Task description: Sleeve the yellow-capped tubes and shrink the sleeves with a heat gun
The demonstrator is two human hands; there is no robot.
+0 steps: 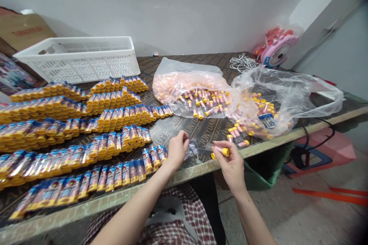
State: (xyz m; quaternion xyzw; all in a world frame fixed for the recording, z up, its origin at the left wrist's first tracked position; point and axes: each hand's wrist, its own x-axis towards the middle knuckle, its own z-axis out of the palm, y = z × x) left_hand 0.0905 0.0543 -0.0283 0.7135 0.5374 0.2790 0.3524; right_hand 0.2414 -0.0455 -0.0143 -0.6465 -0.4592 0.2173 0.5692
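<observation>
My right hand (pixel 233 167) grips a small clear tube (pixel 225 151) with a yellow cap and pink contents, near the table's front edge. To its left, my left hand (pixel 177 149) has its fingers curled together beside some clear plastic pieces (pixel 193 149); whatever is between those fingertips is hidden. A few loose yellow-capped tubes (pixel 236 133) lie just beyond my right hand. Left of my left hand, labelled tubes (pixel 126 172) with blue tops and yellow ends lie side by side, with stacked rows (pixel 109 141) behind them.
Two clear plastic bags (pixel 184 78) (pixel 304 92) of yellow-capped tubes lie open across the table (pixel 198 128). A white basket (pixel 94 59) stands at the back left. A pink fan (pixel 277 54) and coiled white cable (pixel 243 62) are at the back right. A pink stool (pixel 330 157) stands below.
</observation>
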